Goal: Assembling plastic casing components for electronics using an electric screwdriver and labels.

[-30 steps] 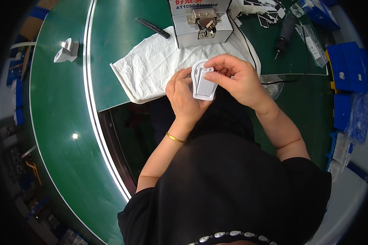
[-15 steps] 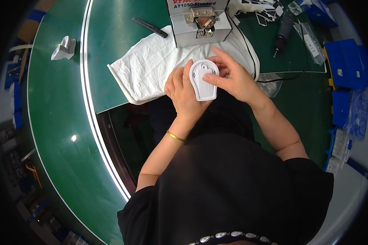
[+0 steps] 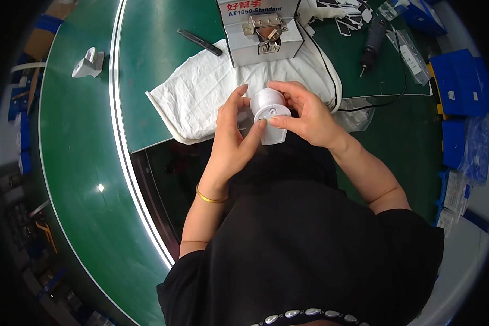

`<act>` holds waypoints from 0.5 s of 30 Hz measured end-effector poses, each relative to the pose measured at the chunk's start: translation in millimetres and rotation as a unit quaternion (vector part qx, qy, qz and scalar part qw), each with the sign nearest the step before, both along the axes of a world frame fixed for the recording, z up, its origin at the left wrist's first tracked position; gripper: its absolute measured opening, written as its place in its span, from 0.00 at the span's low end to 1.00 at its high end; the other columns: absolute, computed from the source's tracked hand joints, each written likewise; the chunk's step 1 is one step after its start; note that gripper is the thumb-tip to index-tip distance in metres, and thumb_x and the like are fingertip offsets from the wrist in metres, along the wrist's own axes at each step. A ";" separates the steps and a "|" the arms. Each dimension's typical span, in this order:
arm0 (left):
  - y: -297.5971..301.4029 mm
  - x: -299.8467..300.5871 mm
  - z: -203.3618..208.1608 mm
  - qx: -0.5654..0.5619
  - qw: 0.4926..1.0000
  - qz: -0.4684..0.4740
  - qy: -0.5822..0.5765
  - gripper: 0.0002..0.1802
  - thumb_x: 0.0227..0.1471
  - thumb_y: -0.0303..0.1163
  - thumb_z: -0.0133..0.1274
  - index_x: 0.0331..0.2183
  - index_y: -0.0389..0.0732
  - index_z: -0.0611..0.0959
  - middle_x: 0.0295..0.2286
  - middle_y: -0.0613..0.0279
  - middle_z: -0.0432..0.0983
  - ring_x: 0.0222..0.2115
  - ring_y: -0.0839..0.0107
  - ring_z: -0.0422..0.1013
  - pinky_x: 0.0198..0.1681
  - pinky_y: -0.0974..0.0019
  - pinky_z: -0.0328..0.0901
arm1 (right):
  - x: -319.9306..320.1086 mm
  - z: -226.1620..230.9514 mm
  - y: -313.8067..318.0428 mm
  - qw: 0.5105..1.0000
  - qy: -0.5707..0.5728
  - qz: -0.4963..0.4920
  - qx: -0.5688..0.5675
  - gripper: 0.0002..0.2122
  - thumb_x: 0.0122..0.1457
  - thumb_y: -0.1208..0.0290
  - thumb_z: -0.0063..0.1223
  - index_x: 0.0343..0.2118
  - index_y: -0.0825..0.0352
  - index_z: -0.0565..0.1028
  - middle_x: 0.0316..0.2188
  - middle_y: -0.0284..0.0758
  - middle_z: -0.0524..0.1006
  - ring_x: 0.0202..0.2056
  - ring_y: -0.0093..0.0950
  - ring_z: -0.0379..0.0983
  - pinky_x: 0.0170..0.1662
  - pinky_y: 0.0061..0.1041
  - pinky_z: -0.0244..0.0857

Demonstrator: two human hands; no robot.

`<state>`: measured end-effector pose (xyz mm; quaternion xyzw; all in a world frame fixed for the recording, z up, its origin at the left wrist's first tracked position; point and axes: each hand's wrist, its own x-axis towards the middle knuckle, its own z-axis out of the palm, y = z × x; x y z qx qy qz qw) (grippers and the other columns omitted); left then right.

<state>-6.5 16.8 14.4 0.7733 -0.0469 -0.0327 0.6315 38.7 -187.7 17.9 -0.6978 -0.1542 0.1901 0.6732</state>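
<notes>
Above my lap, at the front edge of the cloth, I have a white plastic housing point(image 3: 268, 99) with a round drum-like top and a flat tapering base. My right hand point(image 3: 307, 117) is closed on its right side, thumb on the base and fingers behind the round part. At the left, my left hand point(image 3: 233, 127) is curled about the piece with the thumb tip pressed on the base; some fingertips are hidden behind it. A white cloth point(image 3: 193, 89) lies on the table beyond my hands.
A white box point(image 3: 236, 51) with a metal tape-dispenser mechanism point(image 3: 267, 35) stands ahead. Around it lie a utility knife point(image 3: 200, 42), a corded electric screwdriver point(image 3: 372, 46) and white plastic scraps point(image 3: 353, 16). Another white plastic part point(image 3: 88, 64) sits across the light strip. Blue bins point(image 3: 464, 81) line the right.
The housing has tipped so that its round side shows. My left hand has shifted from beneath it to its left side, thumb now on the base.
</notes>
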 end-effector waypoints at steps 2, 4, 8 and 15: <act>-0.7 -2.1 -4.9 0.010 1.000 0.004 -0.024 0.36 0.53 0.29 0.60 0.61 0.37 0.64 0.47 0.51 0.69 0.47 0.60 0.65 0.52 0.61 0.63 | 0.0 1.4 -0.8 1.000 -0.022 0.004 -0.022 0.31 0.54 0.78 0.65 0.60 0.74 0.64 0.51 0.38 0.71 0.51 0.25 0.70 0.57 0.28 0.64; -3.2 -3.3 -5.4 0.064 0.996 0.015 -0.067 0.36 0.53 0.29 0.60 0.60 0.35 0.64 0.48 0.50 0.68 0.48 0.59 0.65 0.53 0.60 0.62 | 1.9 3.6 -1.5 0.998 -0.047 0.006 -0.043 0.31 0.54 0.78 0.65 0.60 0.74 0.64 0.50 0.38 0.71 0.50 0.25 0.70 0.56 0.28 0.65; -7.3 0.0 -7.6 0.003 0.999 0.037 -0.018 0.42 0.49 0.32 0.65 0.60 0.34 0.63 0.52 0.48 0.67 0.53 0.55 0.63 0.57 0.57 0.60 | 14.7 11.7 -2.1 0.996 0.084 0.003 0.037 0.34 0.53 0.77 0.66 0.62 0.75 0.62 0.48 0.38 0.72 0.48 0.25 0.71 0.53 0.26 0.68; -17.5 4.3 -5.9 0.106 0.980 0.001 -0.166 0.61 0.30 0.34 0.77 0.63 0.37 0.60 0.57 0.47 0.64 0.56 0.50 0.63 0.59 0.54 0.61 | 34.8 10.8 -25.7 0.995 -0.026 -0.084 -0.037 0.34 0.54 0.75 0.66 0.62 0.73 0.62 0.47 0.39 0.75 0.48 0.25 0.72 0.50 0.24 0.70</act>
